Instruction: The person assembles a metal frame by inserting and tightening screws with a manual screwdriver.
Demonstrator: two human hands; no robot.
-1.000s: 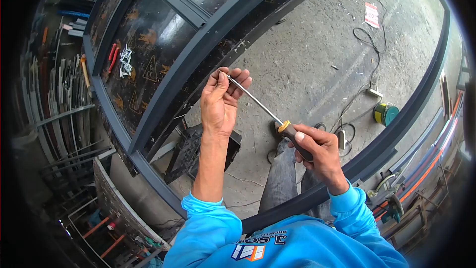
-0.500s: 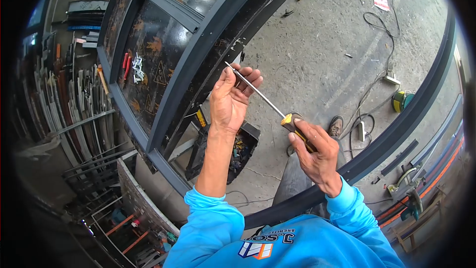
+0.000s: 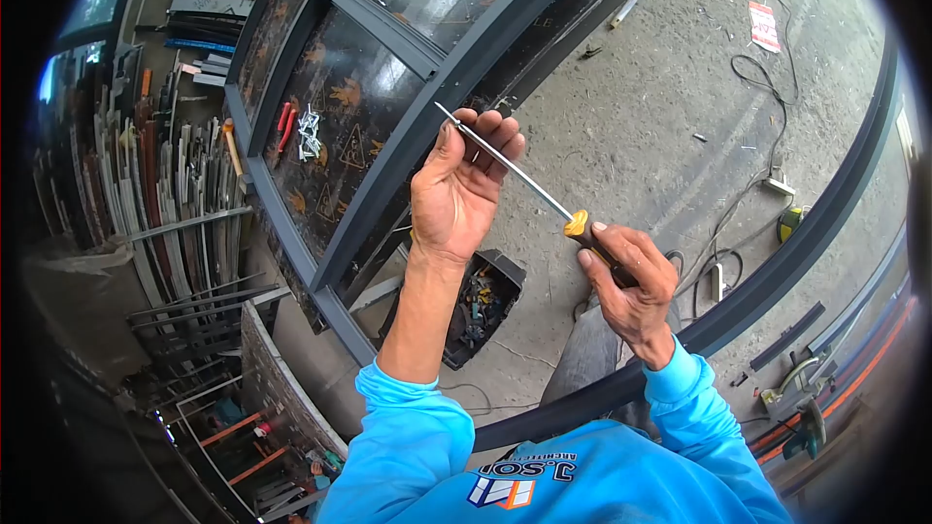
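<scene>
My right hand (image 3: 633,286) is wrapped round the yellow and dark handle of a screwdriver (image 3: 529,184). Its long metal shaft slants up to the left, across the fingers of my left hand (image 3: 464,189). That hand is palm up, with thumb and forefinger pinched near the shaft's end and the other fingers loosely curled. A thin pointed piece, apparently a screw (image 3: 447,114), sticks out past the shaft's tip. Just beyond the fingertips runs a dark grey metal frame (image 3: 388,160), and the screw's point overlaps it in view.
Red-handled pliers (image 3: 285,126) and a pile of screws (image 3: 309,133) lie on the dark panel inside the frame. Below is a black bin (image 3: 510,277) of small parts. A curved grey bar (image 3: 777,272) passes in front of me. Cables (image 3: 767,146) trail over the concrete floor.
The view has shifted, so the frame and floor things sit further right. Both hands keep their hold, and the screwdriver stays at much the same slant.
</scene>
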